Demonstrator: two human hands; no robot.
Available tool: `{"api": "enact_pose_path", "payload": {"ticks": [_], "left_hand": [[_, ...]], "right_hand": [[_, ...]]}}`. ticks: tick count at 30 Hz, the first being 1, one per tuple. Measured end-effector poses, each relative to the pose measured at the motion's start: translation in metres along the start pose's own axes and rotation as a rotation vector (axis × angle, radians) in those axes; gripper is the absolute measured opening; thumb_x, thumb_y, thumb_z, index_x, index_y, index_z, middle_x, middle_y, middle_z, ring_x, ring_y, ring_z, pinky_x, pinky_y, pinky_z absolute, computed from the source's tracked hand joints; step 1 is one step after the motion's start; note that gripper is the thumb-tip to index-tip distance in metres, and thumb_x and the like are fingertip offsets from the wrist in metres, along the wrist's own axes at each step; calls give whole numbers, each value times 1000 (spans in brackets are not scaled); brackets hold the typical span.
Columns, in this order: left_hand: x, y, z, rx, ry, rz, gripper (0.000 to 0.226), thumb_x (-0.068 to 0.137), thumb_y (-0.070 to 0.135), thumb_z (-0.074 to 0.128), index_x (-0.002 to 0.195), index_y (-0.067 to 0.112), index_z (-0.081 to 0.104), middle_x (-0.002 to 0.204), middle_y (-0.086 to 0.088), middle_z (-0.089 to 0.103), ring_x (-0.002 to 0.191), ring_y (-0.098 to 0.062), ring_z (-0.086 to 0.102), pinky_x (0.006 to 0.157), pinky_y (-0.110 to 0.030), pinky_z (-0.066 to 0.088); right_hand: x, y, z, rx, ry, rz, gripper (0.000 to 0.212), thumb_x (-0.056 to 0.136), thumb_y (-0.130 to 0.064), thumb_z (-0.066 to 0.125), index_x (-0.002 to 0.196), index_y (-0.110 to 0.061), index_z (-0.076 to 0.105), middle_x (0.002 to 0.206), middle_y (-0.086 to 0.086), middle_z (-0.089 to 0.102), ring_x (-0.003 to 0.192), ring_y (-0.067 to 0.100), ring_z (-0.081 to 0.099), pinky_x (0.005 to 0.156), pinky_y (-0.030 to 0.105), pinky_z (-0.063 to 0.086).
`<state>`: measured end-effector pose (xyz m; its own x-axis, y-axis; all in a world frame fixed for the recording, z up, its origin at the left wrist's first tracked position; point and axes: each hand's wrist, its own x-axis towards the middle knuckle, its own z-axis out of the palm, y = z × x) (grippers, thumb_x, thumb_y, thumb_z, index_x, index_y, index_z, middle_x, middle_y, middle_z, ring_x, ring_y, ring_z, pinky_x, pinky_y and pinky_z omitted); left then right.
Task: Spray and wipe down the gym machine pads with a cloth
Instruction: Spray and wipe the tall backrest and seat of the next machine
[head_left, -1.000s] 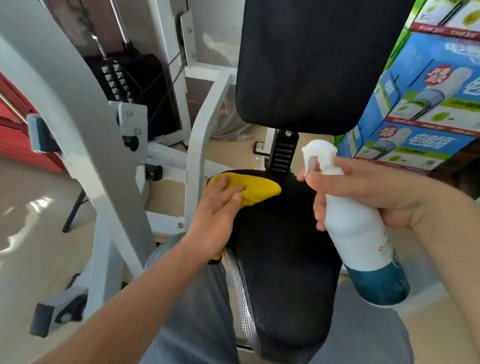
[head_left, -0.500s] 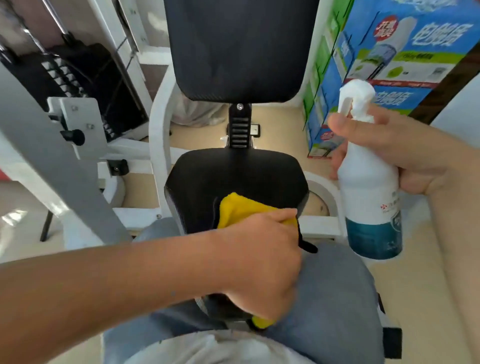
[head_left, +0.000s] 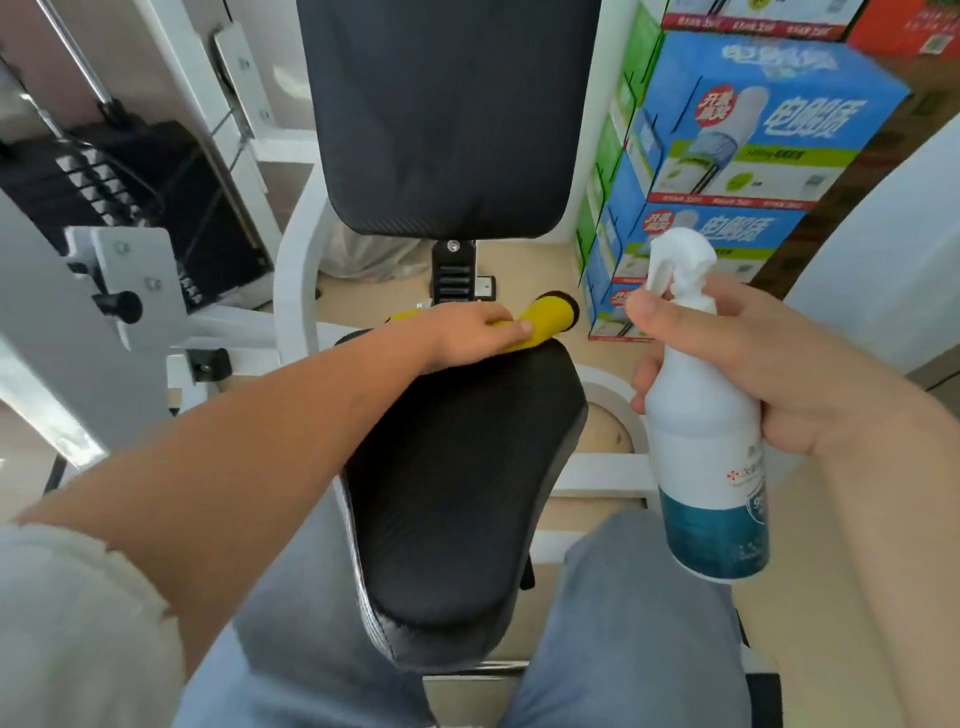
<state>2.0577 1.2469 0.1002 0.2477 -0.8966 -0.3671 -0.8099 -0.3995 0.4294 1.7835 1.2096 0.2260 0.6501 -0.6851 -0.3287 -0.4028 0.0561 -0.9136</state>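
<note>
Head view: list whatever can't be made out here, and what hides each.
- Yellow cloth: mostly under the left hand.
- Spray bottle label: small, partly behind the right hand.
- Back pad: top cut by the frame edge.
- Seat pad: rear edge hidden by the forearm and cloth.
- Weight stack: markings too blurred to read.

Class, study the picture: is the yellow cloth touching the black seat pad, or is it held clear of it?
Touching. The head view shows the left hand pressing the yellow cloth flat on the far edge of the seat pad, no gap visible.
</note>
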Motion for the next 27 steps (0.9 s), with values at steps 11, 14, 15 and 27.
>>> {"api": "enact_pose_path", "payload": {"ticks": [11, 14, 15, 27], "left_hand": [[-163, 36, 29, 32, 32, 19, 54, 111, 49, 17, 163, 34, 25, 172, 9, 20, 159, -15, 11, 130, -43, 5], [-233, 89, 35, -105, -191, 7, 55, 110, 50, 16, 158, 35, 37, 169, 9, 29, 157, -14, 19, 130, -43, 6], [-257, 104, 30, -143, -303, -31, 53, 111, 48, 18, 153, 33, 46, 165, 5, 38, 153, -17, 28, 129, -40, 12], [-390, 267, -200, -1128, -65, -399, 17, 94, 51, 68, 100, 36, 74, 88, 14, 77, 88, -4, 71, 71, -22, 52]], "right_hand": [[-46, -107, 45, 95, -27, 121, 65, 61, -61, 85, 112, -27, 64, 78, 9, 81, 68, 19, 76, 67, 39, 62], [-85, -161, 39, 76, -47, 144, 64, 75, -63, 91, 118, -23, 67, 82, 9, 81, 72, 17, 78, 69, 35, 60], [-99, -180, 34, 64, -56, 148, 62, 76, -63, 89, 119, -25, 66, 83, 9, 81, 72, 16, 78, 67, 31, 60], [-257, -318, -46, 163, 174, 104, 60, 72, -65, 86, 123, -43, 61, 91, 9, 80, 89, 30, 79, 85, 49, 65]]}}
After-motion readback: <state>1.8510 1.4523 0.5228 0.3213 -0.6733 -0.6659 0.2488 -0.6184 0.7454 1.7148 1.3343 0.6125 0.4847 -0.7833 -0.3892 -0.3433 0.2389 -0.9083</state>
